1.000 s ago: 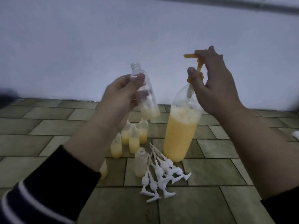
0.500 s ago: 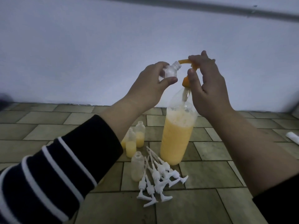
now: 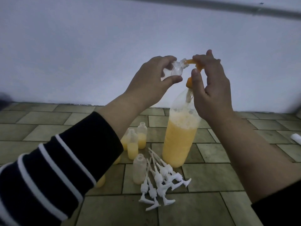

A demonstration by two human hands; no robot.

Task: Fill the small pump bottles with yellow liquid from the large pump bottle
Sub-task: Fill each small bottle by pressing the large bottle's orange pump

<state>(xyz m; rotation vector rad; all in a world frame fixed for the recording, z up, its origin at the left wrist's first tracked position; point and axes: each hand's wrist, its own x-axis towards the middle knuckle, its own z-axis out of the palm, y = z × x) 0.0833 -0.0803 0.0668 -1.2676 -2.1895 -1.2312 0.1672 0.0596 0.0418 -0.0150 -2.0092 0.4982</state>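
The large pump bottle (image 3: 180,141) stands on the tiled floor, mostly full of foamy yellow liquid. My right hand (image 3: 210,88) grips its orange pump head (image 3: 189,61), fingers over the top and thumb by the neck. My left hand (image 3: 153,80) holds a small clear bottle (image 3: 64,69) tilted, its open mouth touching the orange spout tip. Several small bottles (image 3: 132,144) with yellow liquid stand on the floor below my left arm, some hidden by the sleeve. One nearly empty small bottle (image 3: 139,168) stands beside several white pump tops (image 3: 160,180).
A pale wall rises right behind the bottles, with a grey pipe (image 3: 228,7) along the top. A white object (image 3: 296,138) lies at the far right edge of the tiles.
My left hand carried the small bottle up and right from beside the big bottle to the orange spout, tilting its mouth onto the tip. My right hand stayed on the pump head.
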